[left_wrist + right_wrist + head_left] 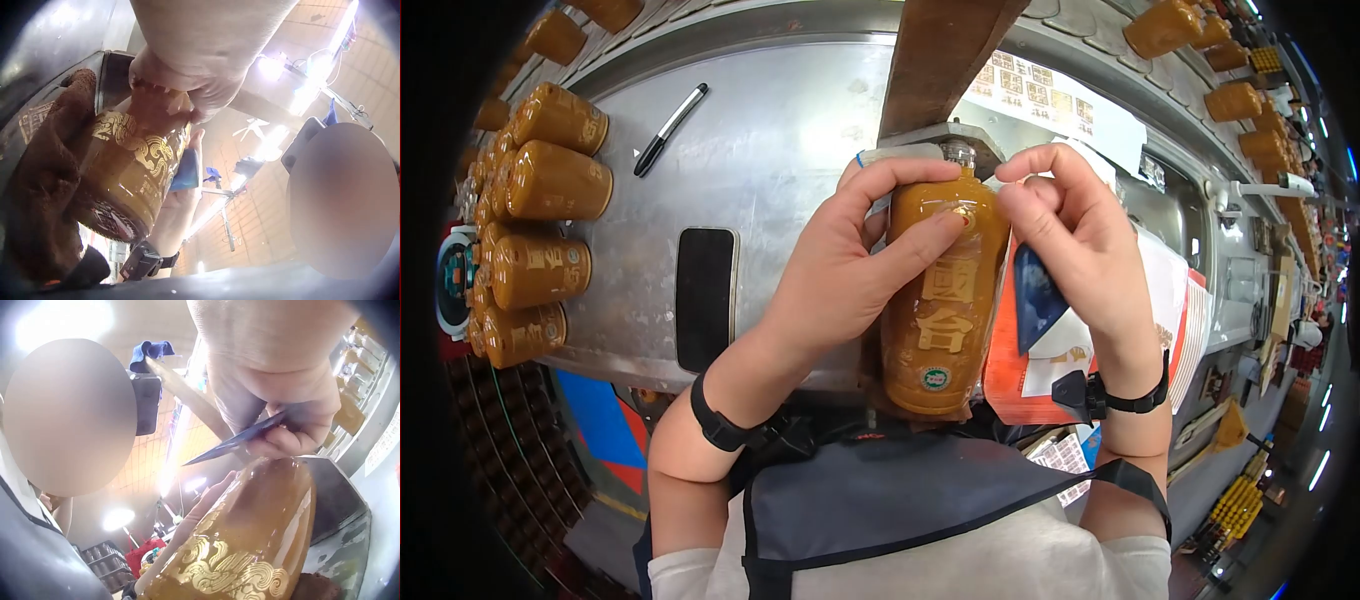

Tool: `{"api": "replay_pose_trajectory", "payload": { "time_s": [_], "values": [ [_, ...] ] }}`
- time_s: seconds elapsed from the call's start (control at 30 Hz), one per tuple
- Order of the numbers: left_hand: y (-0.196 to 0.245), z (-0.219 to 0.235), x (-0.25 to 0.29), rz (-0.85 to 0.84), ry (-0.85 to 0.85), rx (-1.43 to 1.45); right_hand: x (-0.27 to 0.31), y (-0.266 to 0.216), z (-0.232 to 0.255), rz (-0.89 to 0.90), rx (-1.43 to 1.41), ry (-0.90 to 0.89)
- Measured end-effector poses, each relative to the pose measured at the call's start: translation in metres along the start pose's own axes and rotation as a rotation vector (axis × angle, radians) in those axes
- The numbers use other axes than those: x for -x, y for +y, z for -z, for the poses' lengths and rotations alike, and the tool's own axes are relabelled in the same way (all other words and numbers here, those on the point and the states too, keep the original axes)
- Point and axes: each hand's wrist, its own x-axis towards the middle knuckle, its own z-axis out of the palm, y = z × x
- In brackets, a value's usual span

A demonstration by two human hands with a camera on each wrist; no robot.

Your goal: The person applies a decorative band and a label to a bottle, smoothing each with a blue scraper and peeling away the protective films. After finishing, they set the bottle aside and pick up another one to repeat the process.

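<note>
An amber-brown glazed bottle (945, 300) with gold characters and a small green round mark lies with its clear neck away from me. My left hand (840, 240) grips its shoulder, the index finger across the top and the thumb pressing by a small gold sticker (963, 216). Close beside the neck is my right hand (1085, 240), thumb and fingertips drawn together. A flat blue triangular plastic piece (1035, 300) is tucked in its curled fingers; the right wrist view shows this piece (234, 444) edge-on. Gold scrollwork (140, 147) shows on the bottle's underside in the left wrist view.
Similar bottles (560, 180) are stacked at the left. A marker pen (670, 130) and a black phone (706, 300) lie on the metal table. A brown beam (945, 60) rises behind the bottle. Gold sticker sheets (1040, 90) and orange-red papers (1005, 390) lie to the right. Brown cloth (50, 169) sits under the bottle.
</note>
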Motion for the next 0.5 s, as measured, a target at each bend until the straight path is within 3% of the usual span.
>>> {"api": "replay_pose_trajectory", "payload": {
  "time_s": [0.3, 0.5],
  "values": [
    [-0.0003, 0.0031, 0.0024, 0.008, 0.019, -0.121, -0.0035, -0.0035, -0.0023, 0.002, 0.119, -0.033],
    [0.0003, 0.0027, 0.0026, 0.026, -0.001, 0.045, -0.0069, 0.0001, -0.0001, -0.022, 0.003, -0.071]
  ]
}}
